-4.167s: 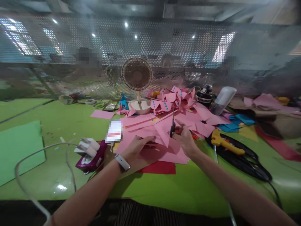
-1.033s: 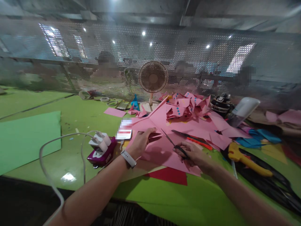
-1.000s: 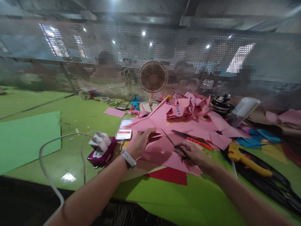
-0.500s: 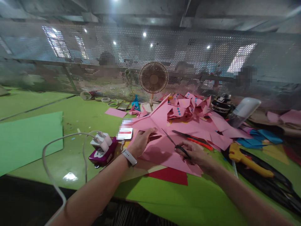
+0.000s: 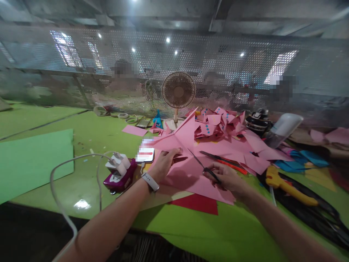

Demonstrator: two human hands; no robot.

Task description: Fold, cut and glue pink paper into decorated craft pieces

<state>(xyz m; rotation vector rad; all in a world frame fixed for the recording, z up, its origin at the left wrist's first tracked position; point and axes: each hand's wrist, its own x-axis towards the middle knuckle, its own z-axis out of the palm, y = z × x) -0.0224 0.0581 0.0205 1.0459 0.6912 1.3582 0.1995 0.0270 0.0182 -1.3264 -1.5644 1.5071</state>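
Note:
My left hand, a pale-banded watch on its wrist, pinches a large pink paper sheet near its middle, thumb on top. In my right hand is a pair of black-handled scissors. Its blades point up and left at the sheet, close to the left fingertips. How far the blades are apart is hard to see. Just beyond the right hand, a long dark-bladed tool with red on it lies on more pink paper. Under the sheet's front edge a red paper piece shows.
Folded pink paper pieces are heaped behind the sheet, near a small fan. Left are a lit phone, a purple box with white chargers, a cable and green paper. Right lies a yellow-handled tool.

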